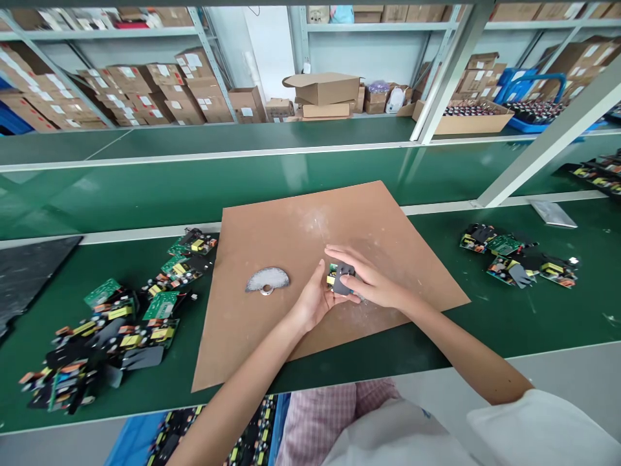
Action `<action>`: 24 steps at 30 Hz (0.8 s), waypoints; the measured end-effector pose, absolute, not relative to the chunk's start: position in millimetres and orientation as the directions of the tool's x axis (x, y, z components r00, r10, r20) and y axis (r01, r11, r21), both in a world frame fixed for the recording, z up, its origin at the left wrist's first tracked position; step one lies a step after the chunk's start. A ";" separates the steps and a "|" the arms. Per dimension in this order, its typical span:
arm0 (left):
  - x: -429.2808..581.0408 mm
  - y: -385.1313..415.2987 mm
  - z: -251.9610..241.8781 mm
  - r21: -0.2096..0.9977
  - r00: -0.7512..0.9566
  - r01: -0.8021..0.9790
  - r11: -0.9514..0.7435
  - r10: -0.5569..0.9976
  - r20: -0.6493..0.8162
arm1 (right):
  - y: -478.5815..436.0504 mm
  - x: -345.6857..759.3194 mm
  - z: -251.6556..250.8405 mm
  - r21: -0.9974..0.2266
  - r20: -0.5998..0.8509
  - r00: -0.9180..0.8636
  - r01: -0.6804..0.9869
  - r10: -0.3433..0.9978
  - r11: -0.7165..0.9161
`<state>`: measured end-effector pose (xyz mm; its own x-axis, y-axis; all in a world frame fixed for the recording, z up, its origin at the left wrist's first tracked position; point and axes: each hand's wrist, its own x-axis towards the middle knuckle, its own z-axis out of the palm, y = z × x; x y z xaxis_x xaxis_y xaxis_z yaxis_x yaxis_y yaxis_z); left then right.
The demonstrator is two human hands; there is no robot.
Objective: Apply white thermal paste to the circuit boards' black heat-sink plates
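My left hand (313, 301) cups a small green circuit board (339, 278) with a dark grey plate on it, over the middle of a brown cardboard sheet (301, 220). Fingers of my right hand (371, 278) press on the same board from the right and above. A grey half-disc (267, 280) with white paste lies on the cardboard just left of my hands.
A large heap of circuit boards (116, 323) lies on the green bench at the left, a smaller group (519, 255) at the right. A black mat (24, 272) sits far left. A slanted frame post (548, 139) crosses the right. A blue bin of boards (213, 437) is below.
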<state>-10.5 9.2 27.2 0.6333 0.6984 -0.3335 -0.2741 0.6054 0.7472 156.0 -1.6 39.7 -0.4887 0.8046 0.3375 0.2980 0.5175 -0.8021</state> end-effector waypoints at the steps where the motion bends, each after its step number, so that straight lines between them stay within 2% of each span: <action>1: -10.5 9.2 27.9 0.747 0.644 -0.284 0.601 0.697 -0.316 | -1.5 156.5 40.0 -0.774 0.352 -0.483 0.331 0.802 0.540; 6: -10.9 6.5 32.4 0.819 0.598 -0.314 0.481 0.770 -0.222 | 1.2 154.5 37.8 -0.699 0.485 -0.396 0.362 0.780 0.617; 11: -11.9 5.2 37.7 0.821 0.534 -0.343 0.457 0.814 -0.230 | 2.0 150.5 38.2 -0.646 0.544 -0.351 0.404 0.762 0.648; 19: -20.3 4.6 41.1 0.771 0.529 -0.367 0.520 0.799 -0.286 | -7.4 136.2 42.6 -0.412 0.494 -0.339 0.719 0.800 0.559; 24: -18.5 -11.6 27.7 0.744 0.555 -0.433 0.508 0.801 -0.224 | -16.7 139.2 24.2 -0.362 0.589 -0.379 0.666 0.714 0.653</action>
